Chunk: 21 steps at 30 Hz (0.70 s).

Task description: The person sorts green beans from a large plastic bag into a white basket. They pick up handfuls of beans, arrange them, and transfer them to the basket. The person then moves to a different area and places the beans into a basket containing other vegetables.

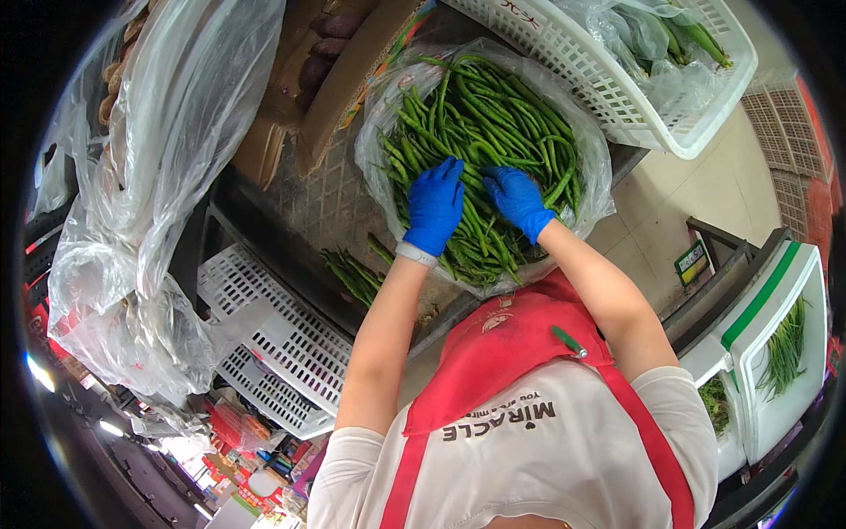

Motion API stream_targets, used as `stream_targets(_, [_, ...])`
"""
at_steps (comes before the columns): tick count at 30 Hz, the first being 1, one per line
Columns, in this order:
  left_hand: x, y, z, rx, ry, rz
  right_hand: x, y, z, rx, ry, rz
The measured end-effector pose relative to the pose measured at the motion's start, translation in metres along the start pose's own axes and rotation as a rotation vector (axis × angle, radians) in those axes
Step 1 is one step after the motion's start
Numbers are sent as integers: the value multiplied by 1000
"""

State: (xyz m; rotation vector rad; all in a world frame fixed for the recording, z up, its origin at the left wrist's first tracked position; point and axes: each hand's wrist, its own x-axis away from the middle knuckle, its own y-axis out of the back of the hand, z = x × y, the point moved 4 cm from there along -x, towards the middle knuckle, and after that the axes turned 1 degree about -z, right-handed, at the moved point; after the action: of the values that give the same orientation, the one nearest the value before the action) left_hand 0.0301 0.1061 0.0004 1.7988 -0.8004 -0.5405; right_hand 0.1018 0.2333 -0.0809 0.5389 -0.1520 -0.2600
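Note:
A clear plastic bag [598, 192] lies spread on the dark stand, heaped with long green chili peppers [502, 112]. Both hands wear blue gloves and rest in the pile. My left hand [435, 206], with a pale band at the wrist, lies palm down on the peppers with its fingers close together. To its right, my right hand [517, 198] touches the peppers with fingers bent inward; whether it grips any is hidden. A small bunch of green peppers [350, 274] lies on the stand outside the bag, left of my left forearm.
A white plastic basket [667, 142] with bagged green vegetables stands at upper right. Purple vegetables [317, 66] sit in a cardboard box [344, 86] at upper left. Clear bags [178, 132] hang at left above white crates [277, 330]. White foam boxes [757, 370] with greens stand at right.

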Motion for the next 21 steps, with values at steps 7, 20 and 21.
stream_targets(7, [-16, -20, 9, -285, -144, 142, -15, 7, -20, -136, -173, 265])
stream_targets(20, [-23, -10, -20, -133, -320, 98, 55, 8, 30, 6, 178, 19])
stream_targets(21, [-19, -16, -17, -131, -317, 107, 56, 12, 33, -15, 160, 43])
